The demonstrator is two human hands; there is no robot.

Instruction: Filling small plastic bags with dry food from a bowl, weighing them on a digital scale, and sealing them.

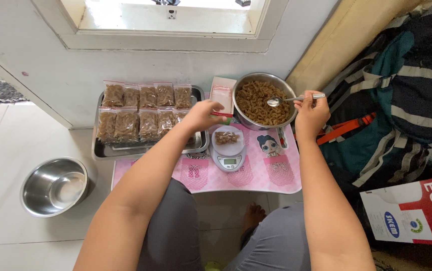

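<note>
Knees in grey cloth sit closest, just below the pink tabletop (276,183). Landmark: small digital scale (228,155) on that tabletop, a little pile of brown snack pieces (226,137) on its round pan. My right hand (310,114), right of the scale and above it, grip closed around the handle of a metal spoon (289,99); spoon bowl hangs over the steel pot (263,100) full of the same brown pieces, just above-right of the scale. My left hand (202,115), just above-left of the scale, fingers pinched on the edge of an empty clear plastic pouch (222,96) with red strip. Left of the scale: metal tray (100,150) with filled snack bags (140,110) in two rows. Far left of the scale, on the floor: empty steel bowl (54,186).
</note>
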